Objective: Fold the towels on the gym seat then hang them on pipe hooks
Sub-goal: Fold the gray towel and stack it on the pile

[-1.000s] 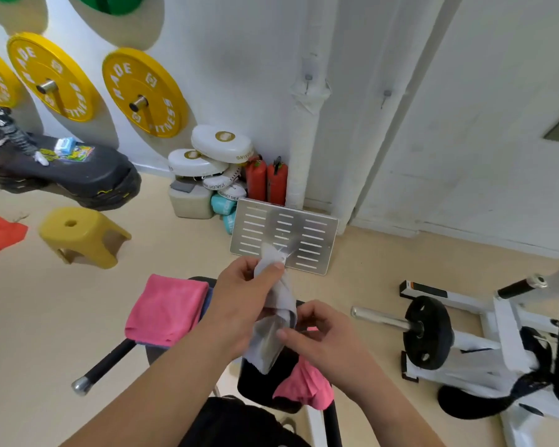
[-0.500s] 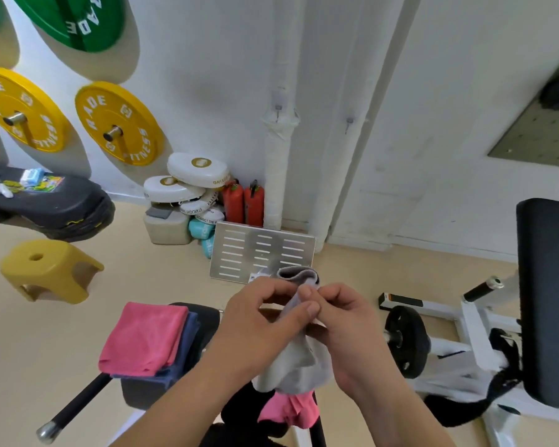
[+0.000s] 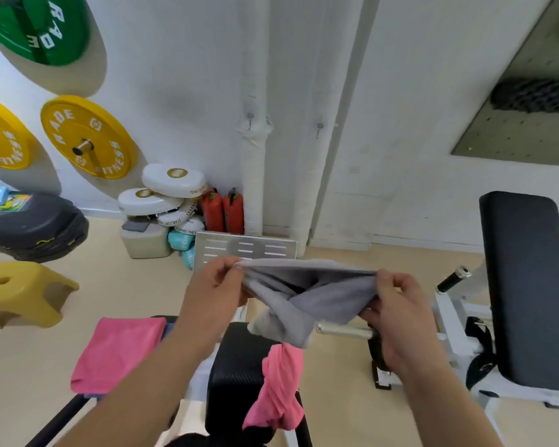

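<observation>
Grey towel [image 3: 307, 293] held up in the air at centre frame, stretched between both hands above the gym seat [image 3: 236, 375]. Left hand [image 3: 215, 290] at 9 o'clock of the cloth, closed in a pinch on the top left corner. Right hand [image 3: 397, 304] at 3 o'clock, fingers curled shut around the right edge, thumb on top. Top hem pulled nearly taut; below it the cloth twisted and bunched, one loose end drooping toward 6 o'clock.

Soft, light, limp fabric by the look of it: no stiffness of its own, likely to sag and twist wherever unsupported, nothing fragile, little risk of slipping from a firm pinch. Best taken at the corners, with the twist shaken out before any fold, then corners brought together edge to edge.

Crumpled pink towel [image 3: 279, 388] draped over the seat's right edge at 6 o'clock, hanging down, not yet folded. Folded pink towel [image 3: 117, 353] lying flat at 8 o'clock on something dark blue, only a sliver visible.

Two small hooks [image 3: 249, 119] on the white pipes [image 3: 255, 175] at 12 o'clock, both bare. Hanging probably easiest through a folded edge, cloth draped evenly either side to stop it sliding off.
</observation>
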A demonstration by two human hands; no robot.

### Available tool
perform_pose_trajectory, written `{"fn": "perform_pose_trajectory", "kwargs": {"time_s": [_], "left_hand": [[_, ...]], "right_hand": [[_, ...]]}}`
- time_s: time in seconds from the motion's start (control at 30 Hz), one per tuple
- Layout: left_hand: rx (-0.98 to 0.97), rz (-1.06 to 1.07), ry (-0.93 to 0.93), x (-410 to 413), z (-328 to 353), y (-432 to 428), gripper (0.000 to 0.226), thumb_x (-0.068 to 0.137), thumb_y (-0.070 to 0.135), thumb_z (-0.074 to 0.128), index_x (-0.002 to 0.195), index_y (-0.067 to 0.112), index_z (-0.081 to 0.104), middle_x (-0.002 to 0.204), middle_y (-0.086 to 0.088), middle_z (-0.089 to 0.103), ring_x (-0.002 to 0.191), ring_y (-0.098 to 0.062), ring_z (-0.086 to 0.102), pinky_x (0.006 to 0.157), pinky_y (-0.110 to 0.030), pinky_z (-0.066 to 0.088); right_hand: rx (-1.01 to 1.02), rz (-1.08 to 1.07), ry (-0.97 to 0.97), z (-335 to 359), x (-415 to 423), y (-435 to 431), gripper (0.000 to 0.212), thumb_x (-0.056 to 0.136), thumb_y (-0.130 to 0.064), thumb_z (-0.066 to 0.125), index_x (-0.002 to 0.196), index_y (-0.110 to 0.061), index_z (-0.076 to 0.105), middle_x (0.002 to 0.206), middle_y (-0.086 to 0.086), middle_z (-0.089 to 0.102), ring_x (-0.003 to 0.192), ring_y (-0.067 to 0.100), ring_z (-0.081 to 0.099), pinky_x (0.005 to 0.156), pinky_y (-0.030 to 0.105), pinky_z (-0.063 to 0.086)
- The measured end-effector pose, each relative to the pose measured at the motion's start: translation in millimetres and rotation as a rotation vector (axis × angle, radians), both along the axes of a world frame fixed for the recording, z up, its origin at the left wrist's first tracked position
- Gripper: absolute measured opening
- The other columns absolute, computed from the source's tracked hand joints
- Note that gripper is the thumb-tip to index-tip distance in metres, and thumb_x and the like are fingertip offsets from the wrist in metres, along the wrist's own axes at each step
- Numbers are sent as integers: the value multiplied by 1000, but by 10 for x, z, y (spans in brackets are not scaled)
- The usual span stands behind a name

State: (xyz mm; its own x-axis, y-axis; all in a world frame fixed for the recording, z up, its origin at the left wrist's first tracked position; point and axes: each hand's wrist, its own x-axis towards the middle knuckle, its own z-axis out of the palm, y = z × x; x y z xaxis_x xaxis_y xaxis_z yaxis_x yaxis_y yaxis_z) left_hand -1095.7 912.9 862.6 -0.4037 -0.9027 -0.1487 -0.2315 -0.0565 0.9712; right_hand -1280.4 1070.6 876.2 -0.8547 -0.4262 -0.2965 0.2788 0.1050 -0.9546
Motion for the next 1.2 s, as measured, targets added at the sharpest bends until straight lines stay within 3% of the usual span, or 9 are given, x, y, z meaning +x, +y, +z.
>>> {"fn": "perform_pose_trajectory", "kwargs": {"time_s": [0.07, 0.13, 0.27, 0.4, 0.63, 0.77, 0.9, 1.03, 1.2], "left_hand": [[103, -32, 32, -38, 59, -63, 26, 104, 15, 52, 89, 22, 72, 88, -10, 76, 83, -27, 71, 83, -44, 62], [-8, -94, -50, -121, 108, -86, 20, 105, 19, 49, 94, 18, 66, 89, -17, 70, 77, -19, 61, 76, -37, 54], [-438, -360, -290, -142, 214, -232, 16, 98, 33, 61, 85, 26, 55, 66, 8, 52, 59, -4, 46, 60, -23, 38], [-631, -602, -682, -80, 102, -363, 21, 82, 28, 68, 74, 36, 51, 73, 11, 58, 73, -8, 54, 65, -29, 43], [-540, -353, -805, 86, -114, -494, 30, 78, 8, 54, 65, 34, 47, 68, 7, 56, 73, -23, 56, 61, -32, 44], [-298, -243, -542, 141, -56, -553, 32, 83, -2, 55, 73, 25, 69, 68, 0, 70, 64, -23, 67, 63, -35, 58], [14, -285, -212, -26, 115, -318, 15, 97, 12, 66, 84, 15, 74, 71, -8, 74, 62, -18, 67, 65, -37, 62], [-159, -425, -158, -303, 299, 78, 14, 96, 18, 67, 86, 23, 75, 79, -1, 73, 68, -6, 61, 69, -26, 55], [-288, -400, -73, -422, 252, 437, 15, 91, 15, 71, 88, 29, 76, 84, 10, 74, 79, -2, 66, 73, -13, 50]], "right_hand": [[139, -16, 171, -67, -143, 56, 21, 107, -31, 51, 98, -14, 58, 96, 12, 67, 90, 27, 65, 76, 41, 56], [238, 55, 365, -70, -207, 75, 20, 106, -33, 51, 96, -17, 57, 86, 4, 64, 81, 22, 59, 67, 31, 48], [316, 132, 585, 44, -452, 149, 20, 104, -33, 54, 90, -19, 53, 68, 10, 59, 57, 20, 47, 50, 18, 38], [532, 212, 717, -4, -798, 260, 21, 103, -41, 54, 88, -26, 51, 62, 2, 59, 59, 22, 57, 58, 36, 43], [591, 119, 607, -235, -1066, 448, 16, 105, -42, 47, 95, -30, 49, 71, -2, 62, 68, 26, 63, 65, 40, 49], [505, 31, 524, -194, -1149, 481, 20, 103, -36, 52, 102, -16, 55, 83, 4, 66, 84, 31, 65, 71, 40, 47], [429, 153, 493, -49, -861, 229, 17, 101, -32, 58, 99, -15, 59, 82, 2, 69, 70, 13, 63, 57, 26, 42], [281, 340, 449, 72, -324, -112, 14, 94, -26, 71, 82, -19, 67, 60, -3, 64, 49, -2, 54, 55, 18, 44], [77, 458, 380, 82, 71, -225, 12, 92, -18, 74, 81, -22, 76, 77, 1, 75, 75, 7, 68, 72, 24, 53]]}}
